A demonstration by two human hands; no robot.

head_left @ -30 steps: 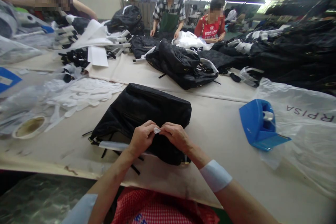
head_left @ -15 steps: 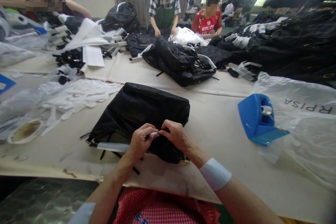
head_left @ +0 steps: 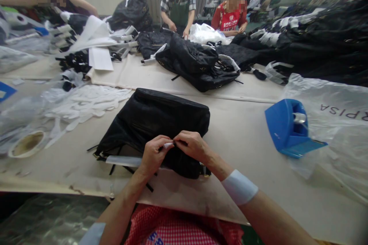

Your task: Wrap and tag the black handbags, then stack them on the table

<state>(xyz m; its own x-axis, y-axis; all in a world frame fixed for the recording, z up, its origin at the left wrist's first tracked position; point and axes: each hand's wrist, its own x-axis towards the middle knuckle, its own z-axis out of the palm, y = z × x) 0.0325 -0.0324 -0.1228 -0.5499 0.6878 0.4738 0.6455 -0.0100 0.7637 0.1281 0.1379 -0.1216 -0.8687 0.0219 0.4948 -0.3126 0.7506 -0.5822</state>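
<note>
A black bag [head_left: 161, 116] lies on the pale table in front of me, its thin straps and metal fittings towards my side. Over its near part my two hands meet, fingertips almost touching. My left hand [head_left: 153, 153] is closed in a pinch on a small white strip [head_left: 168, 145]. My right hand [head_left: 192, 146] is pinched right beside it; whatever is between those fingertips is too small to make out. A white wrapped strap [head_left: 123, 160] lies along the bag's near edge, left of my left hand.
To the right stand a blue tape dispenser [head_left: 287, 128] and a clear plastic bag [head_left: 339, 130] with lettering. Leftward are a tape roll [head_left: 28, 144] and white strips [head_left: 89, 101]. Another black bag [head_left: 198, 63] lies beyond; several people work across the table.
My right hand and forearm have shifted slightly, the fingertips staying close to my left hand's. The view has tilted a little. The black bag lies much as before.
</note>
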